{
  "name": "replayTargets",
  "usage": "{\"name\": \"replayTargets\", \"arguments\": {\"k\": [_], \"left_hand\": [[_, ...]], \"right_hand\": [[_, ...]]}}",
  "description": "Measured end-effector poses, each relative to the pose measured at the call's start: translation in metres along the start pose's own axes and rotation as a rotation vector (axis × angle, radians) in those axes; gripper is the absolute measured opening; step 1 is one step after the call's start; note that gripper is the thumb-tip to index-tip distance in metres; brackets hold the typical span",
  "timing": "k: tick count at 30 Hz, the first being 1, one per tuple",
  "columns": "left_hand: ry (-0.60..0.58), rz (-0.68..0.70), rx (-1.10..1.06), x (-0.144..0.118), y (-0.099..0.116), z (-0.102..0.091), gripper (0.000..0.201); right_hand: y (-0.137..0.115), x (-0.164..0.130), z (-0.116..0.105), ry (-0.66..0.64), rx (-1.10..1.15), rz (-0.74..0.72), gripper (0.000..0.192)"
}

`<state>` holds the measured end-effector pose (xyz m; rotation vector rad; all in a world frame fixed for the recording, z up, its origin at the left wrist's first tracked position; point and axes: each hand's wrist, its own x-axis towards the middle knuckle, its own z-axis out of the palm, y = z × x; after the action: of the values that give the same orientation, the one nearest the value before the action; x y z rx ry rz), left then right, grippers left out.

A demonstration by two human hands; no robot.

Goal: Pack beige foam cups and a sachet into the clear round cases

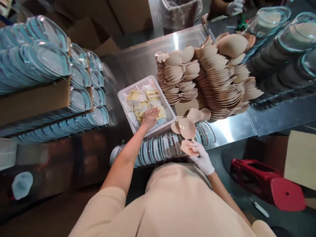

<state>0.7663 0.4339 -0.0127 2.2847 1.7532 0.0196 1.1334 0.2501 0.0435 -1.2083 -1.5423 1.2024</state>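
Note:
My bare left hand point(150, 118) lies over small white-and-yellow packets point(137, 97) in a white perforated plastic basket point(125, 102). Its fingers are stretched out and touch the packets. My right hand point(201, 158), in a white glove, is closed on a beige bra cup point(189, 148) near the table's front edge. Just beyond it, a few loose beige bra cups point(187, 127) lie on one another. A row of nested clear plastic shells point(158, 148) with blue-green edges runs along the front edge, partly behind my left forearm.
Tall stacks of beige bra cups point(214, 75) stand at the right of the metal table point(118, 67). Stacked clear shells point(46, 62) with cardboard dividers fill the left; more shells point(296, 36) stand far right. A red stool point(269, 184) is below right. Another person's gloved hand point(235, 7) shows at the top.

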Motion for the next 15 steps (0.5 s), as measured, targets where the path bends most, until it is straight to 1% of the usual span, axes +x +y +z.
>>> {"name": "replayTargets", "arguments": {"k": [2,3,5,7,10,12,13,15], "left_hand": [[-0.022,0.023,-0.041,0.009,0.006,-0.004,0.048],[0.005,0.005,-0.086,0.012,0.009,-0.005,0.040],[0.123,-0.060,-0.198,0.010,0.019,-0.005,0.029],[0.223,-0.101,-0.279,0.002,0.029,-0.002,0.027],[0.276,-0.113,-0.285,-0.007,0.037,0.000,0.023],[0.367,-0.155,-0.266,-0.005,0.034,-0.008,0.020],[0.421,-0.191,-0.256,-0.002,0.029,-0.015,0.021],[0.527,-0.248,-0.228,0.005,0.014,-0.037,0.025]], "right_hand": [[0.000,-0.009,0.000,-0.019,0.023,-0.016,0.015],[0.001,-0.012,-0.002,-0.031,0.030,-0.023,0.014],[0.002,-0.018,-0.007,-0.055,0.016,-0.027,0.015],[0.003,-0.022,-0.013,-0.061,-0.020,-0.005,0.018],[0.005,-0.023,-0.020,-0.048,-0.024,0.027,0.021],[0.007,-0.022,-0.023,-0.045,-0.012,0.018,0.021],[0.008,-0.022,-0.024,-0.048,-0.009,0.009,0.020],[0.011,-0.021,-0.026,-0.051,-0.003,-0.004,0.019]]}}
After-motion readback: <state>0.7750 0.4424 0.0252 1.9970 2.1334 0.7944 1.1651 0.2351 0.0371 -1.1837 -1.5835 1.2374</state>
